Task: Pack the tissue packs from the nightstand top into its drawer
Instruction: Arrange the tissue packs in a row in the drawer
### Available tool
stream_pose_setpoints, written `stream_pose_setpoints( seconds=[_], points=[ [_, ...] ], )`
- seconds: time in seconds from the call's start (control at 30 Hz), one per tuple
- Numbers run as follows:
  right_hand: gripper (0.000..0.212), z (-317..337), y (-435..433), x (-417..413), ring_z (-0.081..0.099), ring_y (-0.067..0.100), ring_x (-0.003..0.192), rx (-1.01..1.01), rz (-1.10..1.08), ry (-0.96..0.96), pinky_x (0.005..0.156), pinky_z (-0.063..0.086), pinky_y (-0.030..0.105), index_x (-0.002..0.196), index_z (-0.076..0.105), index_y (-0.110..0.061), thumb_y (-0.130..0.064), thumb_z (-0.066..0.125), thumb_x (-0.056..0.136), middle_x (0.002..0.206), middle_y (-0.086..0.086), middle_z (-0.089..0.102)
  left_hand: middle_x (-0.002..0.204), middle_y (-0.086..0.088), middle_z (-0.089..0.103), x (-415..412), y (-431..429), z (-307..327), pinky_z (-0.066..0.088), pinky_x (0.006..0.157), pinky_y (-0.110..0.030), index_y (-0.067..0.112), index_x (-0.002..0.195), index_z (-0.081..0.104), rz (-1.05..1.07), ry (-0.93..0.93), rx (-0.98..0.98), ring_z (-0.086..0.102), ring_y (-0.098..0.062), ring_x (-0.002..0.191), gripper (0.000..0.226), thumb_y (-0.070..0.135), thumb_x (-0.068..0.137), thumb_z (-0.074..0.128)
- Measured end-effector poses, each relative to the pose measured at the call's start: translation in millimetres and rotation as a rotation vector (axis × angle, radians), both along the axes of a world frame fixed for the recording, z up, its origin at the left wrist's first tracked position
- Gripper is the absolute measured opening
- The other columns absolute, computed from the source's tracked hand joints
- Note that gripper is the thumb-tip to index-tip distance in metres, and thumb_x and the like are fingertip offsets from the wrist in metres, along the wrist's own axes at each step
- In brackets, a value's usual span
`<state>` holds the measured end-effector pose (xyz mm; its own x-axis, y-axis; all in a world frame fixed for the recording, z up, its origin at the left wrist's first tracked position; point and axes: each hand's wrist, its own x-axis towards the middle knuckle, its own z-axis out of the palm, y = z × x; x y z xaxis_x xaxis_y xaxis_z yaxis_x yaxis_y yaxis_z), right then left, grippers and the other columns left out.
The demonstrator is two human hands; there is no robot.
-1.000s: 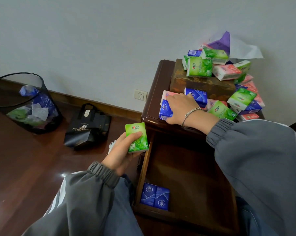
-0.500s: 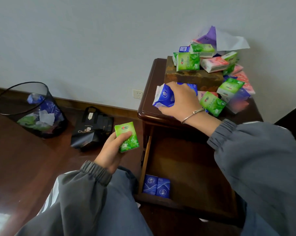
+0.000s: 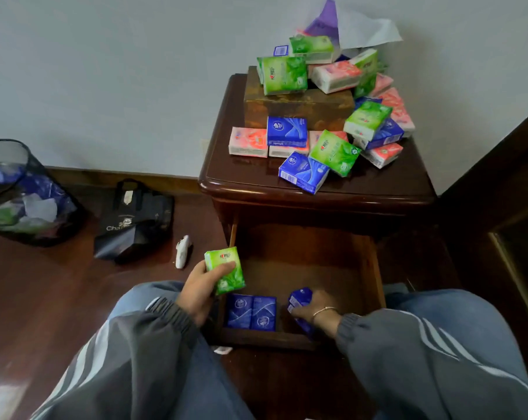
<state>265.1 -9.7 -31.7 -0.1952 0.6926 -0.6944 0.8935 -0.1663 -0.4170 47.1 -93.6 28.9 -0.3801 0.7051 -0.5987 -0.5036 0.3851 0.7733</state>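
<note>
Pack [image 3: 299, 298] in right hand [image 3: 314, 308] — blue, inside drawer [image 3: 376, 268]

Against wall [image 3: 105, 71]: nightstand [image 3: 244, 177], drawer [image 3: 376, 268] open below, in front. At back of top: box [image 3: 299, 109]; pile of packs [image 3: 335, 151] on it, before it and right of it. In drawer, front left: pair of packs [image 3: 252, 312]; just right, right hand [image 3: 317, 307] gripping one pack [image 3: 300, 297]. Above drawer's left wall: left hand [image 3: 200, 286] gripping another pack [image 3: 224, 268]. On floor [image 3: 44, 298] leftward: bag [image 3: 132, 222], then bin [image 3: 23, 195].

Grey white-striped sleeves [image 3: 423, 353], ribbed cuffs [image 3: 171, 316], blue jeans [image 3: 432, 301], thin right-wrist bracelet [image 3: 323, 310].
</note>
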Motion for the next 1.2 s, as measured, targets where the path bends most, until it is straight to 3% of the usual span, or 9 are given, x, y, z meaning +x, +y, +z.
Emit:
stream_pose_setpoints(
  seconds=[0.07, 0.13, 0.23, 0.4, 0.57, 0.67, 0.93, 1.07, 1.2],
  points=[
    [0.05, -19, -2, -9, 0.059, 0.021, 0.1, 0.024, -0.021, -0.048, 0.074, 0.04, 0.021, 0.11, 0.057, -0.01, -0.043, 0.072, 0.075, 0.11, 0.005, 0.061, 0.114, -0.023, 0.067, -4, 1, -2, 0.056, 0.078, -0.038, -0.002, 0.119, 0.058, 0.012, 0.016, -0.017, 0.065, -0.032, 0.097, 0.036, 0.009, 0.086, 0.065],
    [0.04, -32, -5, -17, 0.062, 0.023, 0.094, 0.071, -0.042, -0.063, 0.078, 0.049, 0.027, 0.097, 0.06, -0.012, -0.043, 0.072, 0.074, 0.104, 0.006, 0.065, 0.113, -0.024, 0.067, -6, 2, -5, 0.053, 0.085, -0.041, -0.003, 0.119, 0.058, 0.027, 0.015, -0.033, 0.064, -0.032, 0.097, 0.036, 0.008, 0.086, 0.065],
    [0.039, -46, -5, -23, 0.061, 0.023, 0.087, 0.081, -0.021, -0.103, 0.081, 0.052, 0.032, 0.091, 0.059, -0.011, -0.042, 0.073, 0.072, 0.094, 0.005, 0.064, 0.11, -0.022, 0.068, -6, 3, -8, 0.056, 0.08, -0.037, -0.002, 0.118, 0.059, 0.026, 0.004, -0.043, 0.067, -0.03, 0.094, 0.034, 0.009, 0.086, 0.065],
    [0.067, -45, 13, -18, 0.057, 0.024, 0.107, -0.247, 0.011, -0.066, 0.089, 0.046, 0.029, 0.124, 0.052, -0.011, -0.052, 0.069, 0.074, 0.121, 0.008, 0.058, 0.11, -0.017, 0.07, -7, 7, -14, 0.054, 0.085, -0.039, 0.002, 0.119, 0.058, -0.026, 0.018, -0.067, 0.067, -0.031, 0.102, 0.038, 0.014, 0.085, 0.068],
    [0.044, -46, 32, -4, 0.062, 0.03, 0.104, -0.218, 0.037, -0.071, 0.074, 0.049, 0.03, 0.116, 0.061, -0.003, -0.038, 0.055, 0.09, 0.119, 0.014, 0.064, 0.11, -0.016, 0.07, -4, 10, -16, 0.055, 0.081, -0.036, 0.004, 0.12, 0.057, -0.048, 0.008, -0.08, 0.068, -0.03, 0.1, 0.039, 0.015, 0.084, 0.069],
    [0.039, -47, 24, -9, 0.061, 0.025, 0.085, -0.242, 0.007, -0.065, 0.054, 0.041, 0.024, 0.116, 0.06, -0.004, -0.033, 0.054, 0.092, 0.115, 0.016, 0.066, 0.107, -0.015, 0.072, -4, 11, -14, 0.056, 0.075, -0.033, 0.004, 0.119, 0.058, -0.059, -0.004, -0.079, 0.069, -0.028, 0.098, 0.037, 0.014, 0.085, 0.068],
    [0.041, -45, 16, -11, 0.059, 0.015, 0.066, -0.426, -0.098, -0.031, 0.061, 0.054, 0.027, 0.127, 0.048, -0.006, -0.011, 0.06, 0.089, 0.118, 0.016, 0.063, 0.11, -0.016, 0.07, -3, 9, -12, 0.055, 0.075, -0.034, 0.003, 0.12, 0.057, -0.081, -0.012, -0.08, 0.068, -0.03, 0.1, 0.037, 0.014, 0.086, 0.067],
    [0.055, -44, 23, -7, 0.062, 0.023, 0.097, -0.427, 0.007, -0.044, 0.077, 0.056, 0.034, 0.134, 0.043, -0.01, -0.016, 0.066, 0.085, 0.126, 0.013, 0.058, 0.109, -0.016, 0.071, -4, 8, -13, 0.055, 0.076, -0.034, 0.003, 0.119, 0.058, -0.093, 0.003, -0.076, 0.068, -0.03, 0.099, 0.036, 0.015, 0.086, 0.067],
    [0.066, -46, 29, -10, 0.048, 0.024, 0.126, -0.184, 0.243, 0.014, 0.106, 0.04, 0.033, 0.141, 0.037, -0.014, -0.023, 0.066, 0.083, 0.141, 0.008, 0.047, 0.106, -0.013, 0.072, -5, 9, -15, 0.055, 0.073, -0.033, 0.006, 0.118, 0.059, -0.106, 0.002, -0.081, 0.07, -0.027, 0.096, 0.037, 0.017, 0.085, 0.069]
  ],
)
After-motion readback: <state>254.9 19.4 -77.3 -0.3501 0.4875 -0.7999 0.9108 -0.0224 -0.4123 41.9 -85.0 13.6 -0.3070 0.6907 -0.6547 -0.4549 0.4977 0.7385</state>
